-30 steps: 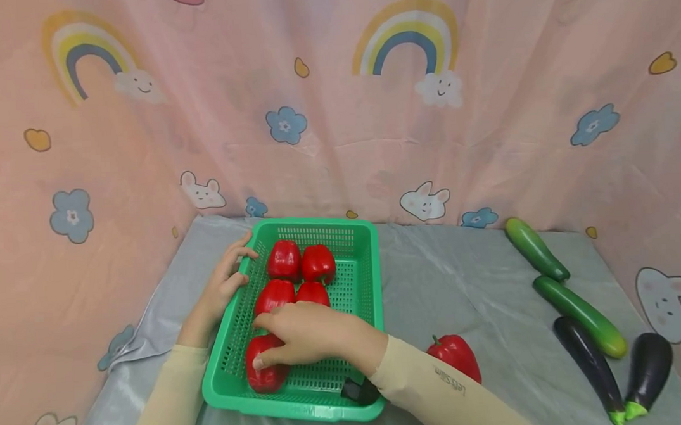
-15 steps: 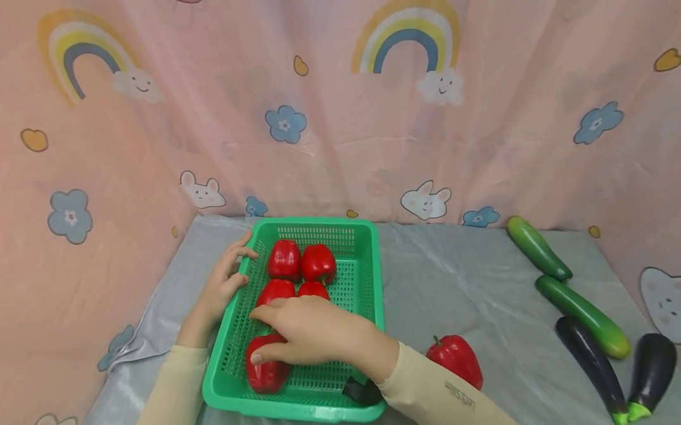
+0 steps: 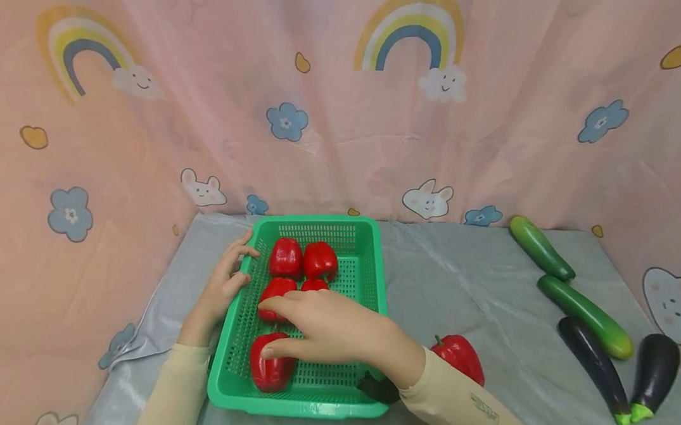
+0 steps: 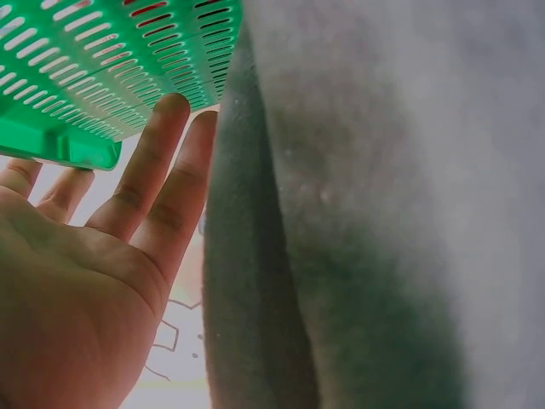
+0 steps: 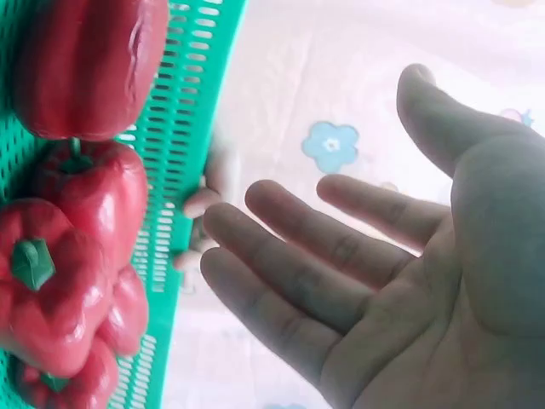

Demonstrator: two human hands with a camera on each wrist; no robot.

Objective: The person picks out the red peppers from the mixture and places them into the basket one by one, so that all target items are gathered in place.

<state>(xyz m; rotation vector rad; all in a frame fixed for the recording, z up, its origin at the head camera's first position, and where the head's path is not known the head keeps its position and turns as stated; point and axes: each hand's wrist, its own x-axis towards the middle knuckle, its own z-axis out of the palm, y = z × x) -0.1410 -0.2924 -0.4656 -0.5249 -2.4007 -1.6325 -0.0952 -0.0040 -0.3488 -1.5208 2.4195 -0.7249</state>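
My left hand (image 3: 215, 297) is at the left side of a green plastic basket (image 3: 297, 406), its fingers at the rim. In the left wrist view the fingers (image 4: 149, 166) are straight against the basket's slotted wall. Over the basket, my right hand (image 3: 340, 330) is spread above the red bell peppers and holds nothing; the right wrist view shows its palm (image 5: 400, 332) bare. One bell pepper (image 3: 272, 371) lies alone at the basket's near left. Several more, such as this bell pepper (image 3: 286, 258), are grouped toward the far end, partly hidden by my right hand.
Another red bell pepper (image 3: 462, 358) lies on the grey cloth (image 3: 435, 278) right of the basket, partly behind my right sleeve. Farther right are two zucchini (image 3: 587, 316) and two eggplants (image 3: 655, 370). A pink patterned curtain (image 3: 338, 162) hangs behind.
My right hand has drawn back to the right and now sits higher above the near bell pepper, which stays in the basket. My left hand stays at the rim.
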